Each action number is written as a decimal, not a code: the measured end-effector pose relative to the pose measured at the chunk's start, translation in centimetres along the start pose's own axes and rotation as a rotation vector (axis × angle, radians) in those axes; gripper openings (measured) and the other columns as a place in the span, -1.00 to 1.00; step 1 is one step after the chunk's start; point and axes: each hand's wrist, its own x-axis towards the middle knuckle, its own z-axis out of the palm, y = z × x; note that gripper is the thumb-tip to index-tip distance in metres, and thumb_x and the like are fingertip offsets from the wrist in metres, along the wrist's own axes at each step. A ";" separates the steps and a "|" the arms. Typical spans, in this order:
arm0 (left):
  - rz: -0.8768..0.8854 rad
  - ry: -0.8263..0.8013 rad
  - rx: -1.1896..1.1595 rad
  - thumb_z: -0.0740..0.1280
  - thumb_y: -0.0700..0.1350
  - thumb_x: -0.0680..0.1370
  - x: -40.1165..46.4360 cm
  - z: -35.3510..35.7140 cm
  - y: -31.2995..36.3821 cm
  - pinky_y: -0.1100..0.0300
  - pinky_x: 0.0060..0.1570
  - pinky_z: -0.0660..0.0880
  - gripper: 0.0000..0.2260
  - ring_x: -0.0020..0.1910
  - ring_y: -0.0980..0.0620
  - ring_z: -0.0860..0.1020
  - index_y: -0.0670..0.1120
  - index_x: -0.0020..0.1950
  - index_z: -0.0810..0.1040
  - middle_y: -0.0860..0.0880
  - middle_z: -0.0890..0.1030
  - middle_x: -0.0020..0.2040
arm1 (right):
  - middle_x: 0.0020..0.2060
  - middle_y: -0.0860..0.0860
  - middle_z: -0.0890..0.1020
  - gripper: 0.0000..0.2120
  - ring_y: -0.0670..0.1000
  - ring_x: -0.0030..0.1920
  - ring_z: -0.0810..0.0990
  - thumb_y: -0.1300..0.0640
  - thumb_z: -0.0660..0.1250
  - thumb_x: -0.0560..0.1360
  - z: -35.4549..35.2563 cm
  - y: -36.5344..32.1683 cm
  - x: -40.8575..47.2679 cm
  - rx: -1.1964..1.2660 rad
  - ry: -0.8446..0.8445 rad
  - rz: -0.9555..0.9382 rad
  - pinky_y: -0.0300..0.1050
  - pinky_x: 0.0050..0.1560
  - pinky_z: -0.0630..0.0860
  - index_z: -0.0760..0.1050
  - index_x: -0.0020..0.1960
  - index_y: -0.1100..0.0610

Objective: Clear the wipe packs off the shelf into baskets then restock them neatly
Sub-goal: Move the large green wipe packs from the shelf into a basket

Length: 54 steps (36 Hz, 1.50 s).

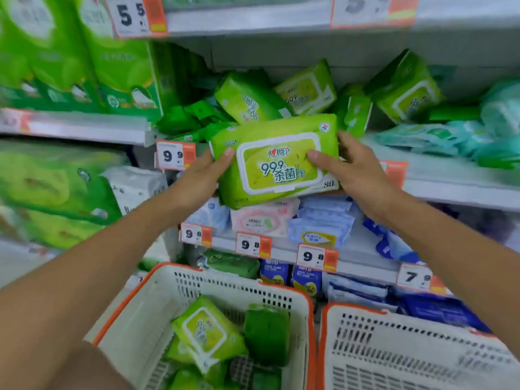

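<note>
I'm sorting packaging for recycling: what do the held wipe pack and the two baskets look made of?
Wipe pack: soft plastic film, slightly glossy, creased at the edges, with what looks like a stiffer plastic flip lid.
Left basket and right basket: rigid moulded plastic, matte cream, slotted walls, orange rims.

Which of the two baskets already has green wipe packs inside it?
The left basket, below the left hand. It holds several green packs. The right basket shows none in the part that is visible.
</note>
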 end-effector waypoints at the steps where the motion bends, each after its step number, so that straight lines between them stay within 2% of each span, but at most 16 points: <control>1: -0.069 0.032 -0.024 0.16 0.16 0.63 -0.7 -0.7 -0.9 -0.02 0.29 0.46 -0.66 0.26 0.06 0.53 0.15 0.38 0.41 0.10 0.54 0.31 | 0.14 0.01 0.69 -0.51 0.02 0.14 0.67 -0.03 0.52 0.39 1.3 1.2 -1.0 0.019 -0.001 0.031 -0.02 0.12 0.62 0.53 0.28 0.04; 3: -0.184 0.118 -0.054 0.12 0.11 0.67 -2.7 -1.4 -3.2 0.04 0.21 0.47 -0.76 0.14 0.04 0.57 0.11 0.25 0.49 0.06 0.57 0.21 | 0.14 0.01 0.69 -0.44 0.04 0.12 0.69 -0.07 0.57 0.34 4.2 4.4 -3.1 0.044 -0.037 0.154 0.06 0.10 0.63 0.52 0.27 0.05; 6: -0.465 0.192 0.005 0.09 0.16 0.67 -5.2 -2.1 -8.1 0.12 -0.02 0.53 -0.66 0.03 -0.04 0.61 0.02 0.27 0.51 -0.03 0.60 0.17 | 0.16 0.02 0.67 -0.61 0.09 0.06 0.71 0.05 0.53 0.45 8.8 9.6 -6.3 0.085 -0.121 0.402 0.24 -0.01 0.66 0.52 0.24 0.01; 10: -0.815 0.073 0.148 0.11 0.33 0.60 -7.7 -4.8 -13.7 -0.16 0.25 0.48 -0.56 0.12 -0.14 0.59 0.06 0.24 0.53 -0.08 0.63 0.15 | 0.21 0.05 0.64 -0.61 0.11 0.11 0.67 0.02 0.47 0.50 14.0 14.7 -9.9 0.141 -0.215 0.646 0.12 -0.19 0.68 0.51 0.28 0.04; 16: -0.999 -0.007 0.443 0.24 0.14 0.62 -10.3 -9.9 -16.5 0.01 -0.02 0.47 -0.68 -0.20 -0.09 0.48 -0.10 0.14 0.50 -0.15 0.52 -0.01 | 0.23 0.03 0.57 -0.72 0.15 0.12 0.63 0.04 0.34 0.61 18.2 16.5 -11.3 -0.139 -0.598 0.776 0.15 -0.24 0.69 0.54 0.28 0.08; 20: -0.853 0.092 0.487 0.31 0.08 0.60 -9.5 -10.3 -15.9 0.15 -0.18 0.38 -0.73 -0.23 -0.07 0.44 -0.13 -0.02 0.51 -0.15 0.55 -0.06 | 0.14 0.14 0.51 -0.66 0.16 0.05 0.59 0.06 0.35 0.61 18.1 13.8 -9.4 -0.478 -0.818 0.654 0.16 -0.13 0.69 0.52 0.29 0.24; 22: -0.709 0.083 0.367 0.33 -0.02 0.61 -8.1 -8.9 -14.4 0.17 -0.19 0.44 -0.84 -0.17 -0.06 0.54 -0.11 -0.05 0.55 -0.14 0.64 -0.03 | 0.14 0.10 0.60 -0.72 0.12 0.02 0.62 0.12 0.37 0.59 17.0 11.7 -7.5 -0.447 -0.646 0.482 0.15 -0.06 0.68 0.56 0.26 0.17; 24: -0.494 0.087 0.261 0.35 -0.15 0.59 -5.8 -7.1 -11.5 0.22 -0.24 0.51 -0.94 -0.16 -0.03 0.61 -0.09 -0.05 0.60 -0.18 0.69 -0.01 | -0.07 0.09 0.66 -0.90 0.11 -0.11 0.66 0.23 0.37 0.57 15.0 9.0 -5.3 -0.307 -0.401 0.305 0.17 -0.14 0.68 0.62 0.07 0.14; 29: 0.132 0.259 0.127 0.38 -0.16 0.58 1.0 -3.4 -1.0 0.12 -0.08 0.59 -0.94 -0.10 0.07 0.64 0.00 -0.05 0.61 -0.02 0.67 -0.09 | -0.27 0.10 0.63 -0.74 0.15 -0.25 0.65 0.36 0.36 0.52 8.6 0.5 1.1 -0.198 0.033 -0.156 -0.02 -0.30 0.63 0.58 -0.15 -0.01; 32: 0.367 0.409 0.291 0.46 -0.10 0.51 5.3 -2.2 3.1 0.21 0.02 0.51 -0.82 -0.06 0.12 0.59 -0.05 0.08 0.57 0.04 0.64 -0.05 | -0.34 -0.06 0.58 -0.72 0.00 -0.34 0.56 0.37 0.41 0.44 5.6 -2.4 5.6 -0.251 0.214 -0.316 -0.08 -0.27 0.56 0.53 -0.17 -0.01; 35: 0.274 0.433 0.620 0.49 -0.01 0.45 9.4 -1.9 4.0 0.09 0.19 0.41 -0.51 0.20 -0.11 0.52 -0.13 0.31 0.46 -0.13 0.54 0.21 | -0.19 -0.06 0.56 -0.68 -0.06 -0.17 0.55 0.26 0.57 0.36 4.2 -3.1 9.8 -0.392 0.167 -0.157 -0.10 -0.05 0.53 0.54 0.03 0.09; 39: 0.040 0.279 0.715 0.52 0.07 0.42 12.8 -2.0 2.5 0.05 0.27 0.38 -0.32 0.32 -0.19 0.45 -0.16 0.42 0.33 -0.21 0.47 0.32 | 0.43 0.03 0.39 0.13 0.05 0.41 0.40 0.01 0.71 0.17 2.6 -1.6 13.7 -0.526 0.044 0.223 -0.07 0.31 0.42 0.15 0.57 0.08; 43: 0.017 0.210 0.696 0.55 0.03 0.40 14.7 -2.0 1.7 0.10 0.25 0.42 -0.26 0.28 -0.14 0.49 -0.10 0.46 0.27 -0.11 0.52 0.30 | 0.43 0.00 0.40 0.48 0.05 0.34 0.49 -0.18 0.74 -0.30 1.4 1.4 16.1 -0.359 -0.071 0.360 0.03 0.36 0.47 0.17 0.53 -0.05; 47: -0.012 0.130 0.518 0.56 -0.15 0.40 15.8 -2.3 1.8 0.16 0.17 0.46 -0.39 0.11 -0.04 0.54 -0.05 0.38 0.39 -0.04 0.57 0.19 | 0.29 0.00 0.55 0.31 0.04 0.20 0.61 -0.14 0.73 -0.34 0.6 3.9 17.7 -0.204 -0.052 0.286 0.05 0.25 0.57 0.39 0.39 -0.06; 51: 0.088 0.116 0.390 0.55 -0.32 0.37 16.0 -2.5 2.6 0.21 0.01 0.54 -0.40 0.03 -0.01 0.56 -0.09 0.35 0.44 -0.06 0.58 0.17 | 0.08 0.04 0.72 -0.24 0.09 0.10 0.69 -0.04 0.67 0.05 1.0 0.0 15.4 0.036 0.005 0.274 0.16 0.27 0.56 0.61 0.22 0.07; 54: 0.237 0.134 0.239 0.58 -0.31 0.35 14.8 -2.2 4.3 0.33 -0.07 0.49 -0.49 -0.01 0.05 0.54 -0.09 0.22 0.48 -0.06 0.55 0.08 | 0.01 0.03 0.74 -0.68 0.08 -0.02 0.69 -0.06 0.42 0.42 -0.4 -3.7 13.1 0.179 -0.005 0.298 0.10 0.19 0.58 0.63 0.13 0.03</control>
